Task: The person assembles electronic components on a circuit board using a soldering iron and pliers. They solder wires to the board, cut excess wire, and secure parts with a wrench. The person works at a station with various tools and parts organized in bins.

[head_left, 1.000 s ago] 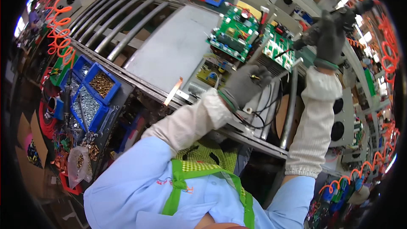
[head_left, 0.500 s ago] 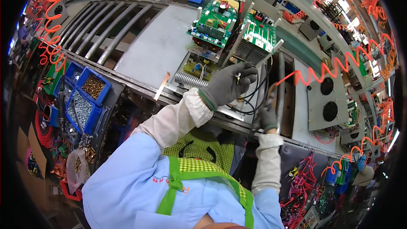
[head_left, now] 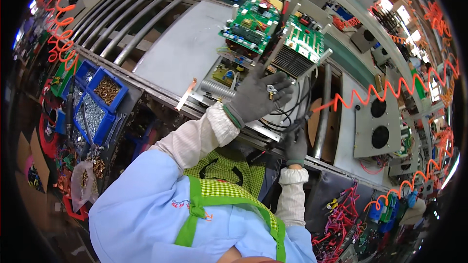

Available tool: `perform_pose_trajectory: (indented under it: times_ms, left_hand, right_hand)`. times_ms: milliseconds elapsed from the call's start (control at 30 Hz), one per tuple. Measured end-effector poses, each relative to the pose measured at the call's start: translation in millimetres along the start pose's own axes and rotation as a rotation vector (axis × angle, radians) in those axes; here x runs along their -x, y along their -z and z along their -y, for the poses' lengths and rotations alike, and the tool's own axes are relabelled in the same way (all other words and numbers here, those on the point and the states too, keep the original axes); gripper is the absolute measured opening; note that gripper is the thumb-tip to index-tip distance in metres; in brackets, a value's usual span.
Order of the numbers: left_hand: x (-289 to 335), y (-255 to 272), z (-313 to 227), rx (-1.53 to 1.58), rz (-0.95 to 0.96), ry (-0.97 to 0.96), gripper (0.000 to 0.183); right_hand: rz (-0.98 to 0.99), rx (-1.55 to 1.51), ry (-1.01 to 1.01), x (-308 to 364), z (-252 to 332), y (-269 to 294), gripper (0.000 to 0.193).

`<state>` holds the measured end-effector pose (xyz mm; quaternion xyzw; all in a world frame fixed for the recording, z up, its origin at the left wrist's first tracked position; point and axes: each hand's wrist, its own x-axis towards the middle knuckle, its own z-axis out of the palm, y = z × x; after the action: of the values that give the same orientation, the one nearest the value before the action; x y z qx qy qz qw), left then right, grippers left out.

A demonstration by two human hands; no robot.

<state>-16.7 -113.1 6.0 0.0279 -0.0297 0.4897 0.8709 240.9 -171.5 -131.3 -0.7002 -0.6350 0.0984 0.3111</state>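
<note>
My left hand (head_left: 257, 96), in a grey glove, is turned palm up with its fingers loosely bent. It holds a few small screws (head_left: 271, 91) lying across the fingers. Just beyond it stands an electronic assembly with a green circuit board (head_left: 249, 23) on the left. A second green board (head_left: 303, 39) sits over a black finned heat sink (head_left: 288, 61). A ribbed grey hose (head_left: 218, 89) lies beside my left wrist. My right hand (head_left: 295, 147), gloved too, is closed around a dark, slim tool (head_left: 298, 124) at the end of an orange coiled air hose (head_left: 363, 93). The tool's tip is unclear.
At the left, blue bins hold brass fasteners (head_left: 106, 90) and silver screws (head_left: 92, 116). A copper strip (head_left: 186, 95) lies at the table's near edge. Rollers (head_left: 127, 29) run to the left. A metal panel with two round openings (head_left: 378, 122) and red wire bundles (head_left: 341, 216) are at the right.
My right hand has moved left and toward me with the tool. My left hand has opened out somewhat, showing more of the screws. The view has shifted slightly.
</note>
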Motion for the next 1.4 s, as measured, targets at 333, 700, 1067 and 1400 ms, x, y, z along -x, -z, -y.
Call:
perform_pose_trajectory:
  times_ms: [333, 700, 1067, 1400]
  left_hand:
    - [2.6, 10.8, 0.9, -0.135, 0.046, -0.06, 0.058]
    - [36.8, -0.5, 1.8, -1.038, -0.082, -0.476, 0.045]
    - [139.6, 27.9, -153.3, -1.372, -0.578, -0.699, 0.04]
    - [199.7, 86.3, -145.3, -2.475, -1.036, 0.394, 0.06]
  right_hand:
    - [-0.305, -0.1, 0.196, -29.0, 44.4, 56.4, 0.03]
    - [0.16, -0.018, 1.128, -53.0, 227.3, 79.7, 0.028]
    - [0.29, -0.879, 0.548, -47.2, 215.9, 68.3, 0.016]
    - [0.433, -0.801, 0.526, -43.2, 212.6, 45.7, 0.016]
